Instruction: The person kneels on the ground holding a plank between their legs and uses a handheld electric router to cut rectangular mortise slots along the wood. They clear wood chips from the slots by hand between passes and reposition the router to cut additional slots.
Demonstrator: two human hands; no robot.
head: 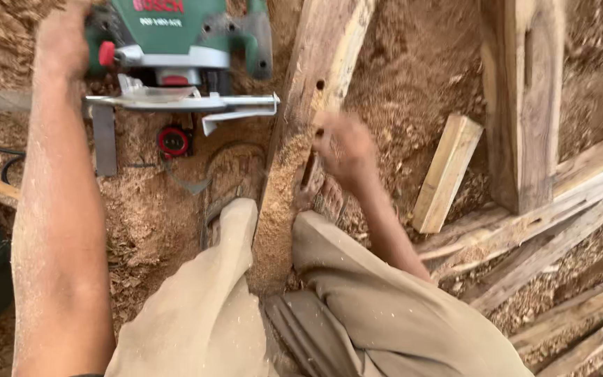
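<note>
The left hand (61, 38) is gripping the green power tool (183, 52) resting on the sawdust floor (413, 63) while the blurred right hand (343, 150), grasp unclear, is brushing the slotted timber (301, 126) between the knees, where fingers could catch splinters if that tool slips

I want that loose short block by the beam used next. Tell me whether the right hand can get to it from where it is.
Probably yes. The right hand is at the slotted beam, and the short block lies just beyond on open sawdust, with nothing between them.
</note>
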